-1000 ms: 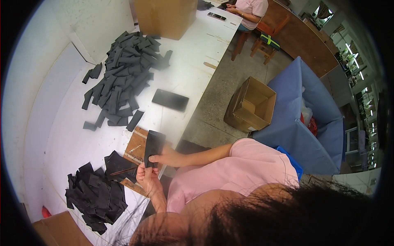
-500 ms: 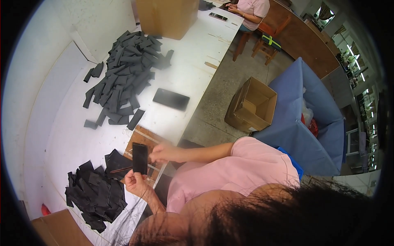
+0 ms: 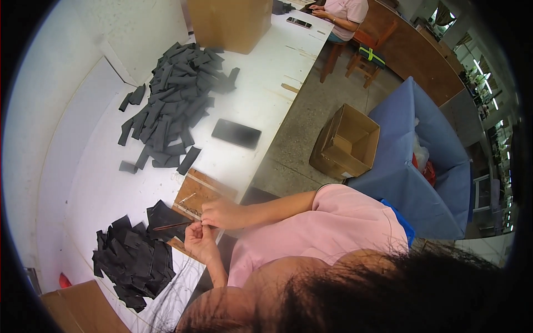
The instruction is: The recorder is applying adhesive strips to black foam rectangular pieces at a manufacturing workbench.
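My left hand (image 3: 201,242) and my right hand (image 3: 222,214) meet at the front edge of the table, over a brown wooden board (image 3: 206,184). Their fingertips are pinched together and touch or nearly touch; whatever lies between them is hidden. Beside the left hand, a thin reddish-brown tool (image 3: 171,226) rests on a flat black fabric piece (image 3: 159,213). Small thin bits (image 3: 190,206) lie on the board. Nearest to the left hand is a heap of flat black fabric pieces (image 3: 133,261).
Farther along the white table (image 3: 244,169) lie a pile of dark grey folded strips (image 3: 172,100), a phone (image 3: 236,134) and a large carton (image 3: 230,25). An open carton (image 3: 345,141) and a blue fabric bin (image 3: 411,161) stand on the floor. Another person (image 3: 345,16) sits at the far end.
The black rectangular piece held upright in my left hand no longer shows. The left hand has moved up and right, and the right hand has come to meet it. The view has shifted slightly.
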`<state>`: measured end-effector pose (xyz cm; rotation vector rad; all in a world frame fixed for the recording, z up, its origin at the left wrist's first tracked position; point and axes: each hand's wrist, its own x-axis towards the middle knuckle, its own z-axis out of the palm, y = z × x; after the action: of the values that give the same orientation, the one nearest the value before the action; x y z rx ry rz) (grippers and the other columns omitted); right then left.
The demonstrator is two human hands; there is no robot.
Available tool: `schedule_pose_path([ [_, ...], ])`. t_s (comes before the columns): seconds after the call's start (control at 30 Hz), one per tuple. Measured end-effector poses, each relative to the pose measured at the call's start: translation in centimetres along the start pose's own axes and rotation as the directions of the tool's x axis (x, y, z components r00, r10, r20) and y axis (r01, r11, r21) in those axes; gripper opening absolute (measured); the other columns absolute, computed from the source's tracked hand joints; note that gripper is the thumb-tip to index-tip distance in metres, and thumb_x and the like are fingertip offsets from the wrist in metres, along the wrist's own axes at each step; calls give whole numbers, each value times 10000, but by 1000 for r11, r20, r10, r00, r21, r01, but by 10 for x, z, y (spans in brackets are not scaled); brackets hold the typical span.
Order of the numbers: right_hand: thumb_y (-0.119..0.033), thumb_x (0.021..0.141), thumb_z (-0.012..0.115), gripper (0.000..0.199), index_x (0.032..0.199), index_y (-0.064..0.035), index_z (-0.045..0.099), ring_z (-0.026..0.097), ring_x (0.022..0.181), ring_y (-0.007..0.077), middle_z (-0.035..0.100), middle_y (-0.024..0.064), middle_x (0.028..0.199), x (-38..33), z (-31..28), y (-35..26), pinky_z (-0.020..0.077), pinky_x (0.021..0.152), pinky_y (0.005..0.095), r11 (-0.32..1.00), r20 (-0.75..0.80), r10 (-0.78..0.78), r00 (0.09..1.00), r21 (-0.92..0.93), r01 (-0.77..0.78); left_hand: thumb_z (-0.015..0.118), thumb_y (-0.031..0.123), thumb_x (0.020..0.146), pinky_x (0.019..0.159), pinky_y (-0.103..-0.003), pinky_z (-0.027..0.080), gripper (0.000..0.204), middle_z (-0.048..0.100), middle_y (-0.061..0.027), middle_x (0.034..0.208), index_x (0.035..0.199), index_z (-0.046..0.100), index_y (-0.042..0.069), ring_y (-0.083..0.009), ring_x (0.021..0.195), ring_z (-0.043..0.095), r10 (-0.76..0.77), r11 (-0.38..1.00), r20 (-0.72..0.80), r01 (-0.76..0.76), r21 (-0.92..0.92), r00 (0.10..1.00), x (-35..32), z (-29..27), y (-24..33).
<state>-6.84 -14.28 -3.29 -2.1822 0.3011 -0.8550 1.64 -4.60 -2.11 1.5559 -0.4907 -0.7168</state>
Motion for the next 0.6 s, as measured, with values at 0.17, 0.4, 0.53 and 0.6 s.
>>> schedule_pose_path([
  [0.17, -86, 630, 560, 97, 591, -50, 479, 482, 588, 222, 425, 72, 633, 2, 7, -8, 395, 511, 339, 976, 15, -88, 996, -198, 89, 556, -71, 739, 548, -187, 439, 103, 554, -46, 694, 782, 502, 4, -81, 597, 529, 63, 998, -147, -64, -5, 987, 6, -12, -25],
  [0.4, -60, 588, 597, 112, 648, 12, 536, 496, 533, 209, 485, 60, 625, 12, 12, -5, 430, 501, 293, 998, -111, -15, 994, -54, 9, 544, -84, 731, 458, -190, 419, 145, 532, -39, 681, 825, 496, 15, -77, 534, 498, -104, 898, -85, 57, -436, 991, 7, -20, -13],
  [0.53, -99, 708, 559, 95, 714, -7, 585, 460, 532, 84, 491, 12, 603, 16, 3, -5, 350, 469, 246, 679, 196, 376, 906, 607, -413, 532, -84, 733, 372, -172, 348, 160, 529, -37, 671, 841, 496, 28, -59, 463, 448, -34, 630, 428, 352, -692, 903, 16, -41, -3],
  [0.6, -120, 734, 558, 102, 716, -22, 580, 427, 536, 58, 455, -20, 592, 20, -9, -16, 325, 464, 222, 453, 370, 460, 807, 684, -572, 527, -61, 743, 343, -154, 283, 156, 527, -31, 670, 863, 499, 35, -44, 414, 397, -122, 646, 438, 406, -646, 891, 14, -39, 7],
])
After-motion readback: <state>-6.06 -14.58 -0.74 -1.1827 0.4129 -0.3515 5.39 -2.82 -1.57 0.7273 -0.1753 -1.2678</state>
